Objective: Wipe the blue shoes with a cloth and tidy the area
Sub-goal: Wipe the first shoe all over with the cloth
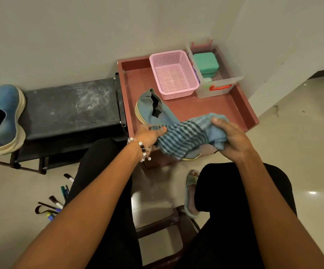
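At the near left corner of a red tray point(242, 105), a seated person works a striped cloth point(184, 136) over one blue shoe point(153, 111). The left hand point(149, 133) pinches the cloth against the shoe's side, thumb on top; the right hand point(232, 137) is curled round a bunched fold of the cloth at the toe end.

The shoe lies with its long axis running from the tray's left edge toward the near edge, heel toward the far left and the wall, toe toward the person. The toe hangs out past the tray's near edge, hidden under the cloth. Its opening faces up and to the right.

The second blue shoe point(4, 117) rests sole-out at the left end of a dusty black shoe rack point(70, 107), well apart from the tray.

The risk appears to lie in the overhang: a firm rub toward the person could tip the shoe off the near edge onto the floor. A push the other way could shove its heel into the pink basket point(173, 72), which stands at the tray's far edge beside a clear box point(215, 90).

Pens point(58, 202) lie scattered on the floor by the person's left leg, so tidying seems not yet done.
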The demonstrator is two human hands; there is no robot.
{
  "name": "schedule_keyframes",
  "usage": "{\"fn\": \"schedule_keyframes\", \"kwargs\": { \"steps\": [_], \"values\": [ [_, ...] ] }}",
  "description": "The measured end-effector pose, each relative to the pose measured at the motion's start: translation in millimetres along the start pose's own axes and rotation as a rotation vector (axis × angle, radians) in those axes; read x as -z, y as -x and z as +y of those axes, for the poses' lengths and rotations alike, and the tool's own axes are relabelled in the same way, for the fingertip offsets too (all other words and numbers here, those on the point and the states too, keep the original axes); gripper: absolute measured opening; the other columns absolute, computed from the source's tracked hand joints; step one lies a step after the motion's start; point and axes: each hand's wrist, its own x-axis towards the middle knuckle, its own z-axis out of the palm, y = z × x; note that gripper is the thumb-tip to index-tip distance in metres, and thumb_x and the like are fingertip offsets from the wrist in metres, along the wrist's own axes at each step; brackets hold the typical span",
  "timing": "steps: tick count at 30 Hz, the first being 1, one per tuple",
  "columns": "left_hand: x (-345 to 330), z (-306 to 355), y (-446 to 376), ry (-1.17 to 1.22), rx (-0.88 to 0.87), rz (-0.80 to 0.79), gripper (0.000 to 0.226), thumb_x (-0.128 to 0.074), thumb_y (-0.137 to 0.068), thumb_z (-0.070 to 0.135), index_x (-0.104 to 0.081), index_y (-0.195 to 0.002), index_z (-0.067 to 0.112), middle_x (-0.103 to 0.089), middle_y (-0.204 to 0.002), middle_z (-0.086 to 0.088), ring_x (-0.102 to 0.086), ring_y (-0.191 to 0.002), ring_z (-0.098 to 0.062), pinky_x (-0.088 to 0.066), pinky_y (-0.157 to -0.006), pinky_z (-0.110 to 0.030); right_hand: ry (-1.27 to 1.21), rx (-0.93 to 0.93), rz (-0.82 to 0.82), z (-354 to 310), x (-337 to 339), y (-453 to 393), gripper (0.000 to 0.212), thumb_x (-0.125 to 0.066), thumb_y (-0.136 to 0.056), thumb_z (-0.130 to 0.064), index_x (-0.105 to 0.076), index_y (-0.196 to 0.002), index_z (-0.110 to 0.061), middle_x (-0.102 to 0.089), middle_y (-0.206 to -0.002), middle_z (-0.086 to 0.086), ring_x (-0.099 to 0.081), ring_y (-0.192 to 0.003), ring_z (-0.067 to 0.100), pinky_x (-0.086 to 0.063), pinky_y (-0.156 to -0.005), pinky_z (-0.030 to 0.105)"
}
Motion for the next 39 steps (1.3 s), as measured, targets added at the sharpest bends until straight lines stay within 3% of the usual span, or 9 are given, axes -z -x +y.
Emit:
{"fn": "schedule_keyframes", "kwargs": {
  "steps": [5,9,12,14,18,22,29,35,39],
  "values": [
    [-11.7,-11.0,6.6,-0.522,0.092,-0.368,0.027,-0.059,-0.094,0.017,-0.05,-0.119,0.012,-0.067,-0.094,-0.012,-0.067,-0.057,-0.016,-0.057,-0.049,-0.027,-0.165,0.116,-0.043,6.1,-15.6,-1.4,0.031,-0.076,-0.072,-0.019,-0.065,-0.099,-0.009,-0.064,-0.099,0.012,-0.06,-0.096,0.024,-0.047,-0.092,0.041],
    [-1.2,-7.2,-3.7,-0.869,-0.209,-0.144,0.02,-0.061,-0.092,0.015,-0.063,-0.11,0.007,-0.07,-0.086,-0.009,-0.069,-0.069,-0.023,-0.057,-0.062,-0.031,-0.003,0.278,0.211,-7.9,-10.8,2.6,0.008,-0.067,-0.082,-0.011,-0.065,-0.09,-0.011,-0.068,-0.079,0.003,-0.065,-0.073,0.017,-0.054,-0.07,0.034],
    [10.0,-3.8,-13.9,-1.18,-0.552,0.188,0.024,-0.058,-0.091,0.016,-0.067,-0.113,0.013,-0.07,-0.104,-0.008,-0.064,-0.101,-0.025,-0.05,-0.087,-0.034,0.642,0.351,0.34,-6.9,-6.3,5.7,0.026,-0.075,-0.078,-0.023,-0.062,-0.096,-0.012,-0.065,-0.08,0.0,-0.061,-0.067,0.013,-0.05,-0.063,0.02],
    [9.0,-5.0,-21.9,-1.251,-0.657,0.168,0.031,-0.058,-0.091,0.018,-0.061,-0.122,0.013,-0.064,-0.118,-0.009,-0.058,-0.11,-0.026,-0.045,-0.093,-0.035,0.955,0.323,0.266,4.3,-11.1,0.5,0.039,-0.078,-0.075,-0.022,-0.06,-0.109,-0.011,-0.062,-0.088,0.002,-0.057,-0.071,0.015,-0.045,-0.06,0.013],
    [3.9,-24.5,-39.5,-1.497,-0.73,-0.035,0.059,-0.056,-0.092,0.019,-0.034,-0.145,0.008,-0.033,-0.15,-0.014,-0.032,-0.137,-0.031,-0.025,-0.113,-0.035,1.647,0.335,-0.022,51.8,-29.4,-31.8,0.058,-0.071,-0.08,-0.028,-0.049,-0.131,-0.01,-0.041,-0.129,0.017,-0.049,-0.11,0.032,-0.043,-0.095,0.033],
    [13.2,-37.9,-46.4,-1.691,-0.533,-0.042,0.071,-0.043,-0.098,0.04,-0.006,-0.153,0.012,0.005,-0.16,-0.007,0.001,-0.148,-0.022,-0.003,-0.118,-0.042,2.14,0.509,0.059,87.7,-29.9,-43.7,0.051,-0.06,-0.085,-0.043,-0.055,-0.124,-0.01,-0.036,-0.144,0.017,-0.04,-0.12,0.04,-0.038,-0.09,0.05],
    [13.6,-34.3,-41.5,-1.756,-0.391,-0.072,0.082,-0.032,-0.094,0.061,0.009,-0.152,0.02,0.019,-0.158,0.006,0.013,-0.146,-0.011,0.007,-0.116,-0.053,2.251,0.676,-0.037,86.9,-16.1,-28.0,0.038,-0.084,-0.042,-0.022,-0.072,-0.076,-0.012,-0.063,-0.095,0.011,-0.06,-0.077,0.037,-0.05,-0.054,0.038],
    [8.6,-28.9,-41.8,-1.638,-0.33,-0.124,0.09,-0.046,-0.091,0.056,0.008,-0.153,0.019,0.02,-0.158,0.006,0.015,-0.146,-0.011,0.005,-0.114,-0.055,2.047,0.782,0.104,88.7,-44.2,-75.8,0.015,-0.066,-0.062,-0.004,-0.068,-0.076,-0.002,-0.061,-0.095,0.015,-0.049,-0.083,0.035,-0.044,-0.054,0.035],
    [8.0,-27.3,-41.4,-1.626,-0.307,-0.117,0.093,-0.048,-0.089,0.058,0.008,-0.152,0.021,0.021,-0.157,0.008,0.015,-0.145,-0.009,0.005,-0.115,-0.058,1.971,0.833,0.036,93.7,-33.5,-87.5,0.033,-0.038,-0.077,-0.014,-0.067,-0.087,-0.002,-0.06,-0.104,0.016,-0.037,-0.085,0.029,-0.044,-0.057,0.036]
  ]
}}
